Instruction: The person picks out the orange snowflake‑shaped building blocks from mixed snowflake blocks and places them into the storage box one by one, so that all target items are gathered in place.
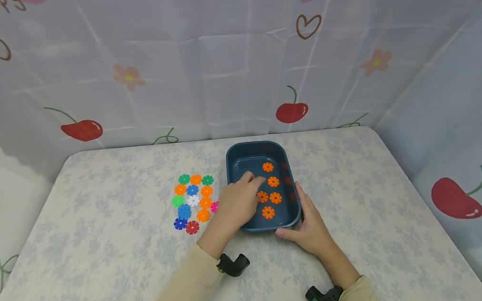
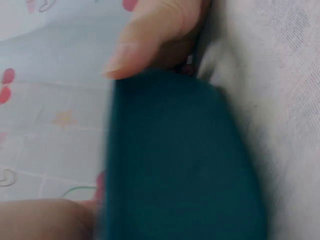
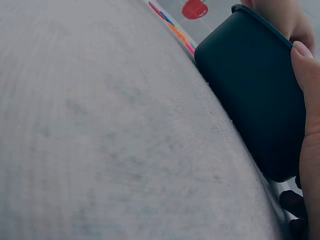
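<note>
A dark blue bin (image 1: 267, 228) holds several orange notched discs (image 1: 275, 197). My left hand (image 1: 237, 201) reaches over its left side, one finger extended and fingertips beside an orange disc (image 1: 262, 197), partly covered; contact is unclear. With thumb at the near rim and fingers along the right wall, my right hand (image 1: 309, 225) grips the bin's near right corner. The left wrist view has the bin wall (image 2: 185, 160), my right hand (image 2: 160, 35) above and part of my left (image 2: 45, 220). In the right wrist view, my right thumb (image 3: 304, 67) lies on the rim of the bin (image 3: 250, 95).
Left of the bin, loose notched discs in green, orange, blue, white, pink and red lie on the table (image 1: 101, 229), including a red one (image 1: 192, 227). A printed curtain (image 1: 200, 77) hangs behind and at the sides. Each wrist wears a black device.
</note>
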`<state>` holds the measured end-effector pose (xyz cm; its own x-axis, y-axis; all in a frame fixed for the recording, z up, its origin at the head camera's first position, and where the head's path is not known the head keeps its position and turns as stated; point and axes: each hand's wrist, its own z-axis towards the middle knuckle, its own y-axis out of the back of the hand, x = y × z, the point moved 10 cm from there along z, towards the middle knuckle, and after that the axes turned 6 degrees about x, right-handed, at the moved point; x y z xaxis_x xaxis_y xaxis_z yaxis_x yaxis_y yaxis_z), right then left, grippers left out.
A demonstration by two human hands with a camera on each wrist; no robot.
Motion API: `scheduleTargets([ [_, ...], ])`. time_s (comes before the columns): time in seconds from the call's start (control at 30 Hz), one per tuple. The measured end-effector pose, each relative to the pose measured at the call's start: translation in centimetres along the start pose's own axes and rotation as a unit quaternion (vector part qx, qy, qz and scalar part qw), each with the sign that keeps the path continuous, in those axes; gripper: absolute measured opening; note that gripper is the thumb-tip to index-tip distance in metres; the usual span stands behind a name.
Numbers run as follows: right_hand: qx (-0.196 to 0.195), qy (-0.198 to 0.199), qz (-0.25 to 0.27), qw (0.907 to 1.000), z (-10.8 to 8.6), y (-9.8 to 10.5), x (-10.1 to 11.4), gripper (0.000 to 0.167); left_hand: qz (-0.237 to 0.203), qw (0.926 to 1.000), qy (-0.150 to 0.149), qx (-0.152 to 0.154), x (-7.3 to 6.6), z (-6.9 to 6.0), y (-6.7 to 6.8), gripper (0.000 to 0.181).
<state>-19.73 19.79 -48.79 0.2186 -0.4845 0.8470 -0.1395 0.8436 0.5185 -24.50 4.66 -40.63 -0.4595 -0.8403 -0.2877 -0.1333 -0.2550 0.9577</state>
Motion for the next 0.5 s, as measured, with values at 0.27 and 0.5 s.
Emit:
scheduleTargets([
  [0.27,0.000,-0.009,0.004,0.9999,-0.1,0.1,0.0,0.128,-0.048,0.9933,0.008,-0.105,2.4,-4.8,5.0,0.037],
  [0.5,0.001,-0.006,0.008,0.9999,-0.1,0.1,-0.1,0.130,-0.098,0.9892,0.096,-0.052,8.5,-8.0,3.5,0.048],
])
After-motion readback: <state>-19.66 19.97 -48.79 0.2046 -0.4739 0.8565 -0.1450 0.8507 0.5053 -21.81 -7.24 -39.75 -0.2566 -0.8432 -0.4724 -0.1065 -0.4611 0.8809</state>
